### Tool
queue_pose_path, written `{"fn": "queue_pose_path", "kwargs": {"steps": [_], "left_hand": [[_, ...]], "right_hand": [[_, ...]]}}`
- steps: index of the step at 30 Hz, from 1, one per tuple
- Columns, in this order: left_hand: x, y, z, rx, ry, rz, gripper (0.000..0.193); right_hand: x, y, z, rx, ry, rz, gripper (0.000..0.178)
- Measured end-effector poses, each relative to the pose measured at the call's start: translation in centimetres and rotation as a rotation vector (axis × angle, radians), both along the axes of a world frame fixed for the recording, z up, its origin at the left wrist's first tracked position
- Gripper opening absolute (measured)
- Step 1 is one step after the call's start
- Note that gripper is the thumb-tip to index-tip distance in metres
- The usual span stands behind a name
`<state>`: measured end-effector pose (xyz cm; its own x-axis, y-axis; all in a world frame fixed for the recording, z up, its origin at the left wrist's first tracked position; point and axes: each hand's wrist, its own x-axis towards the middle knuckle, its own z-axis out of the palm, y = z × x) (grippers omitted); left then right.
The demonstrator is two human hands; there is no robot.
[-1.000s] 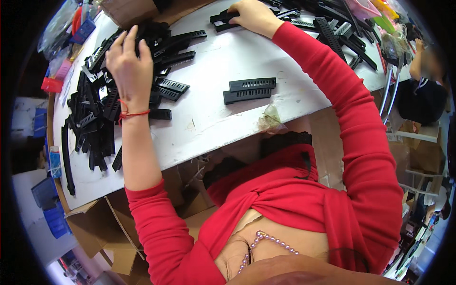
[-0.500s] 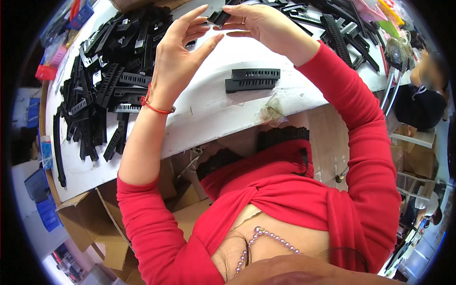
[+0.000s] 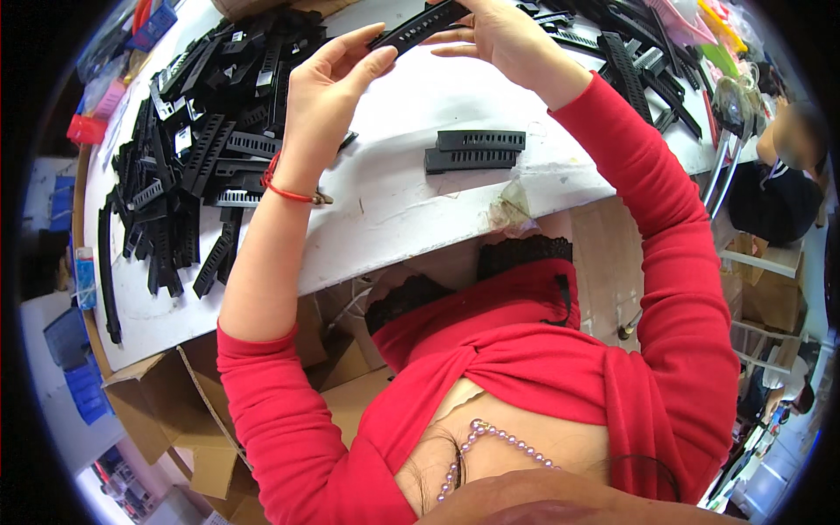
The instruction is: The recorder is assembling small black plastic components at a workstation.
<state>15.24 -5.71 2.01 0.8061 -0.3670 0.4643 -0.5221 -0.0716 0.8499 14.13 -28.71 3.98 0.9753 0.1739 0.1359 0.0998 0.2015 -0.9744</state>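
Between my two hands, above the white table (image 3: 376, 206), is a long black slotted plastic strip (image 3: 422, 30), tilted up to the right. My left hand (image 3: 325, 87) pinches its lower left end with thumb and fingers. At the upper right end, my right hand (image 3: 518, 51) grips it, some fingers stretched out underneath; the picture's top edge cuts off part of this grip. Two similar black slotted strips (image 3: 477, 140) lie side by side on the table below my hands. The dark tip of another piece (image 3: 348, 140) shows beside my left wrist.
A large heap of black slotted strips (image 3: 206, 153) covers the table's left side. More strips (image 3: 623, 74) lie at the far right. A crumpled clear plastic bag (image 3: 512, 208) hangs at the near edge. Cardboard boxes (image 3: 162, 402) stand below left. Another person (image 3: 779, 188) is at the right.
The black strip has swung out lengthwise between my hands and now shows its slots. My left fingers have closed on its left end. My right hand has moved slightly up and right.
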Motion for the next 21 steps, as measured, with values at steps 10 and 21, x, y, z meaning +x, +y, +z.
{"fn": "queue_pose_path", "kwargs": {"steps": [10, 21], "left_hand": [[0.9, 1.2, 0.7, -0.498, 0.867, -0.169, 0.027], [5.1, 11.9, 6.4, 0.048, -0.329, 0.984, 0.028]], "right_hand": [[6.2, -3.2, -2.8, -1.122, -0.474, -0.324, 0.028], [5.5, -3.6, -0.8, -1.492, -0.512, -0.12, 0.025]]}}
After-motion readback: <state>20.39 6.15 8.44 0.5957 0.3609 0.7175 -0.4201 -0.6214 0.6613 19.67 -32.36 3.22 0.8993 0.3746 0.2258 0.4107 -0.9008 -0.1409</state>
